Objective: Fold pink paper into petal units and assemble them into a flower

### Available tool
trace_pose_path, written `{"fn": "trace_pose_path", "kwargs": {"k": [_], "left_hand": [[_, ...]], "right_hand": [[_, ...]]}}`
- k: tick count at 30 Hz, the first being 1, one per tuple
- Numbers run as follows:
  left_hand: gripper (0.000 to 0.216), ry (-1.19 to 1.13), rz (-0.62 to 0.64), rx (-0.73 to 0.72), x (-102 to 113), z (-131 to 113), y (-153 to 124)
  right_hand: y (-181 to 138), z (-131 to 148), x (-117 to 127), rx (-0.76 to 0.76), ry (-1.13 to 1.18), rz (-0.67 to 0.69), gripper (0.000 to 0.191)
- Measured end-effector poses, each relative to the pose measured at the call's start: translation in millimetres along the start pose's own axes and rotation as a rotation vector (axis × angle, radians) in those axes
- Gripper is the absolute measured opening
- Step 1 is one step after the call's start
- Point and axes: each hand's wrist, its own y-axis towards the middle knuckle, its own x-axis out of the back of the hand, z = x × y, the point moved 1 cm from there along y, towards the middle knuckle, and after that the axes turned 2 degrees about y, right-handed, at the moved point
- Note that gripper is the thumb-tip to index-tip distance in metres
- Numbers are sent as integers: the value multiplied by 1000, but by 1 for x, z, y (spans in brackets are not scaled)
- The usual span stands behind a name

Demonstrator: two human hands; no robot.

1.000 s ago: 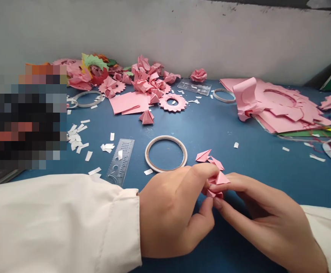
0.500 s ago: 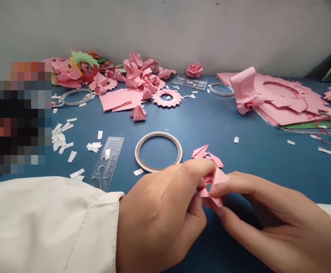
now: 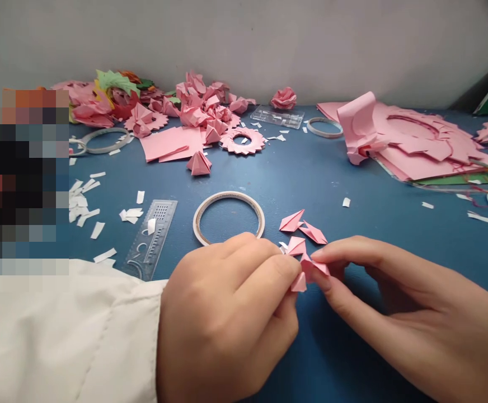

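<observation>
Between both hands is a small pink folded paper piece (image 3: 308, 270) with several pointed flaps. My left hand (image 3: 227, 313) pinches its left side, and its fingertips are partly hidden behind the knuckles. Thumb and index finger of my right hand (image 3: 412, 308) close on a flap at the right side. Just beyond the fingers lie two pink folded points, a left one (image 3: 292, 221) and a right one (image 3: 313, 233). Another pink flap (image 3: 296, 246) shows right behind the held piece; I cannot tell whether it is joined. A tape roll (image 3: 198, 224) lies partly behind my left hand.
On the blue table (image 3: 269, 173) are a clear ruler (image 3: 160, 229), white paper scraps (image 3: 80, 204), and a pink paper ring (image 3: 231, 143). Folded pink paper (image 3: 193, 112) is heaped at the back. Pink sheets (image 3: 399, 159) lie at right. A pixelated patch covers the left edge.
The held paper has turned, and my right fingertips have shifted from its middle to its right flap. A pink flap behind it has come into sight. The whole view has shifted slightly.
</observation>
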Motion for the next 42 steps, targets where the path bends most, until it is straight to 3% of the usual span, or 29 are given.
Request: {"fn": "trace_pose_path", "kwargs": {"k": [11,18,22,27,32,37,40,42], "left_hand": [[35,100,-41,-99,-8,1,-2],[33,27,-42,19,-9,-1,-1],[32,34,-72,42,-9,-2,-2],[32,16,-43,57,-6,-1,-1],[37,55,11,-77,-4,4,1],[26,129,7,-222,-2,5,-1],[24,170,-6,-222,-1,4,-4],[25,185,-4,-206,-2,3,-5]], "right_hand": [[-29,-6,-15,81,-75,-9,19],[-33,-8,-14,86,-76,-32,23],[-39,-11,-11,17,-81,-22,11],[-44,-19,-5,-41,-87,13,33],[-44,-23,-4,-51,-72,2,35],[-41,-17,-6,-63,-67,4,30],[-40,-11,-10,-28,-43,-8,13],[-39,-8,-13,11,-21,-22,15]]}}
